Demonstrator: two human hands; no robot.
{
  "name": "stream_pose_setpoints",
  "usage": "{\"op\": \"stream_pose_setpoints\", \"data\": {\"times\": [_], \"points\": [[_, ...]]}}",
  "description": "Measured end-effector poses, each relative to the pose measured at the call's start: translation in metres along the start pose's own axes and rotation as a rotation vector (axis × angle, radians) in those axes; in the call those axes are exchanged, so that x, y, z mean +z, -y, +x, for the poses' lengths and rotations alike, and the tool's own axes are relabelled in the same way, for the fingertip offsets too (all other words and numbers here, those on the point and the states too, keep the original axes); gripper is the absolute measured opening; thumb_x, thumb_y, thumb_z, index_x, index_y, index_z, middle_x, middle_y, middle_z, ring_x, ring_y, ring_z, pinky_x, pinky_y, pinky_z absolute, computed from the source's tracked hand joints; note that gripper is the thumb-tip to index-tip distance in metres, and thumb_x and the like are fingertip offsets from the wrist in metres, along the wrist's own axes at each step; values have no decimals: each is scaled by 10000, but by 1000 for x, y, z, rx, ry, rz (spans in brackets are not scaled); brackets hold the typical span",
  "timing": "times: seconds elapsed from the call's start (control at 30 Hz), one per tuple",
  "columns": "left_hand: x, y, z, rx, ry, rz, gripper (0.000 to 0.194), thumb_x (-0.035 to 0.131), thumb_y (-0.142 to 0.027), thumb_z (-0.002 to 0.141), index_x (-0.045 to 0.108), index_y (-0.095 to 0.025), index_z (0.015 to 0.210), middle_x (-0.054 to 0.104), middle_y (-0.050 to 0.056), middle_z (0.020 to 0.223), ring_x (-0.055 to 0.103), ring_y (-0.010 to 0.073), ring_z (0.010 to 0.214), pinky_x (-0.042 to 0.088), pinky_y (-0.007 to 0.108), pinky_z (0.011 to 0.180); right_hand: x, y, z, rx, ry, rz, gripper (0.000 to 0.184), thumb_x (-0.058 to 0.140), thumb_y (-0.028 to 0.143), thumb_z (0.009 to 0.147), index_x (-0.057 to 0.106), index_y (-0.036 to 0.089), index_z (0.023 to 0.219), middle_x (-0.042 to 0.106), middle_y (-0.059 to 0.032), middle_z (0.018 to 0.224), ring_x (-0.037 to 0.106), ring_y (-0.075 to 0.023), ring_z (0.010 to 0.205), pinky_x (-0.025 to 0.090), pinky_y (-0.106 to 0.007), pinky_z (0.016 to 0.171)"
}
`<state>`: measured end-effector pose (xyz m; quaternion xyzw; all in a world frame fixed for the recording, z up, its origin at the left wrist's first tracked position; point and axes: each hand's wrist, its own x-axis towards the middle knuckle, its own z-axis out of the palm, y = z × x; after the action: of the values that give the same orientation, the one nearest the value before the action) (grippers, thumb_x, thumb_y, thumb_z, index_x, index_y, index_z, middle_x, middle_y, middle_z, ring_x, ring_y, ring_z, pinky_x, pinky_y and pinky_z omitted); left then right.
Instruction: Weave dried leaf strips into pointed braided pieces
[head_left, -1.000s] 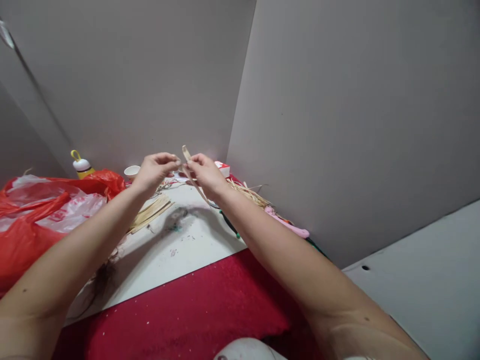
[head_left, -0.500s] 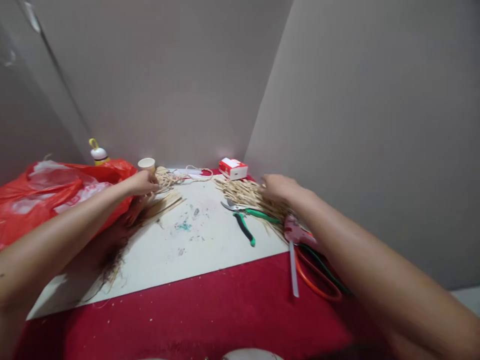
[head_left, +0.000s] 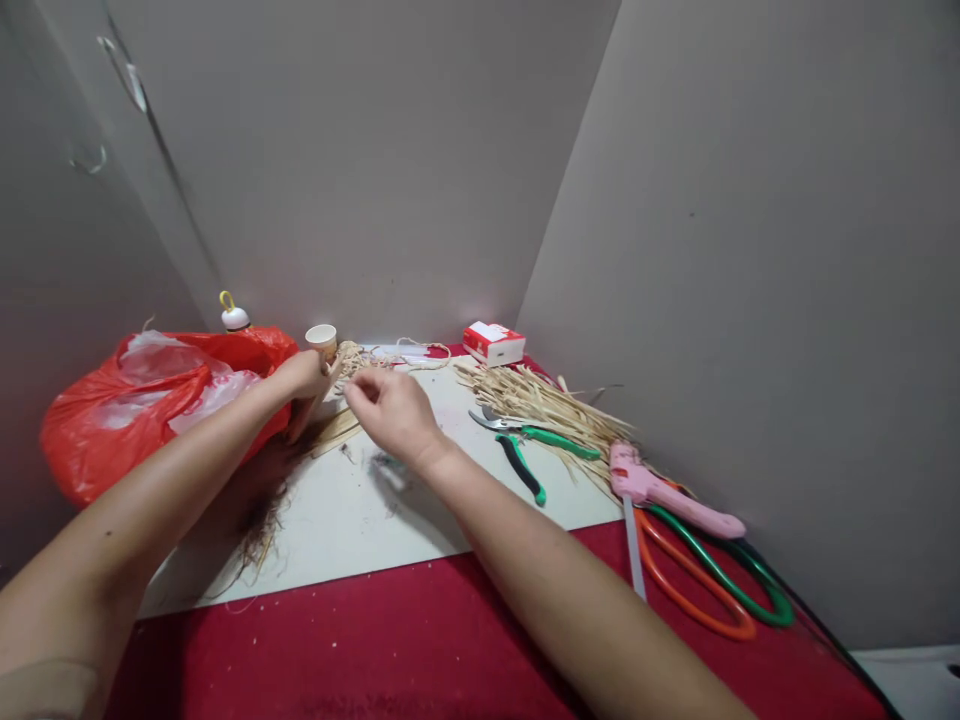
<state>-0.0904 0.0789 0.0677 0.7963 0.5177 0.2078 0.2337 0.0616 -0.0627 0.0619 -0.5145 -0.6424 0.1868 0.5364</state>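
My left hand is over the left side of the white board, between the red plastic bag and a small pile of knotted pale cord. Its fingers curl downward, and what they hold is hidden. Close to its right, my right hand is raised above the board with thumb and fingertips pinched together; anything between them is too small to make out. Flat straw strips lie below and between the hands. Dark, frayed fibres are scattered nearer me.
At right lie a bundle of dry straw stalks, green-handled pruning shears, a pink glue gun and orange and green loop handles. Along the wall stand a paper cup, a white-capped bottle and a red-and-white box.
My right hand has left the straw bundle at right and swung left beside my left hand. The view has shifted left, uncovering the glue gun and loop handles.
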Motion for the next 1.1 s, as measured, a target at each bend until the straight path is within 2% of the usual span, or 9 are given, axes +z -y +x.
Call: {"op": "stream_pose_setpoints", "data": {"times": [0.1,0.2,0.33,0.47,0.6,0.73,0.83,0.97,1.1], "points": [[-21,-9,-7,-53,58,-118,166,686,-211,643,603,-176,504,514,-2,468,518,129,494,412,233,514,14,-43,-7,205,-2,169,174,609,269,740,614,208,578,623,2,576,573,-152,608,433,-257,594],[-24,-28,-16,-72,196,-427,124,720,-251,655,650,-167,597,565,19,549,529,126,506,453,256,527,10,-68,-7,406,-27,396,154,624,312,726,623,187,635,648,-11,625,579,-136,578,433,-247,553],[-1,-53,-22,-53,334,-631,137,746,-236,640,637,-154,629,531,0,542,528,117,519,490,278,569,0,-67,-6,469,5,612,292,709,429,674,672,181,823,687,-22,765,604,-132,628,431,-237,550],[31,-65,-17,-24,419,-689,179,758,-251,629,618,-144,662,522,-21,565,512,95,546,473,249,583,-5,-71,-7,534,-38,769,372,777,449,566,638,178,779,633,21,651,558,-129,573,445,-257,551],[56,-68,-5,-17,445,-747,268,810,-265,575,650,-136,746,523,-38,606,493,73,569,449,218,581,-10,-88,-3,508,-183,810,339,778,411,526,602,182,706,572,57,584,466,-95,516,381,-227,501],[70,-67,3,-59,426,-839,332,854,-262,526,645,-134,750,493,-57,585,431,44,511,418,196,534,-16,-99,0,513,-245,829,343,769,425,518,614,188,712,594,44,610,474,-108,535,377,-238,507],[69,-61,7,-86,417,-880,317,851,-272,555,614,-134,715,505,-50,597,461,47,511,431,196,521,-17,-102,3,539,-268,850,330,763,426,514,618,186,686,572,45,575,458,-108,513,362,-245,499],[63,-53,6,-125,402,-902,287,818,-215,609,603,-138,782,618,13,714,613,106,611,517,249,593,-14,-105,4,486,-351,800,307,753,428,532,617,183,656,573,40,578,464,-111,540,383,-247,538],[65,-55,-3,-158,367,-880,341,795,-356,678,596,-163,877,639,22,726,626,124,585,532,271,571,-10,-105,2,366,-380,653,252,735,402,584,647,183,670,619,24,635,504,-127,609,430,-263,638]]}}
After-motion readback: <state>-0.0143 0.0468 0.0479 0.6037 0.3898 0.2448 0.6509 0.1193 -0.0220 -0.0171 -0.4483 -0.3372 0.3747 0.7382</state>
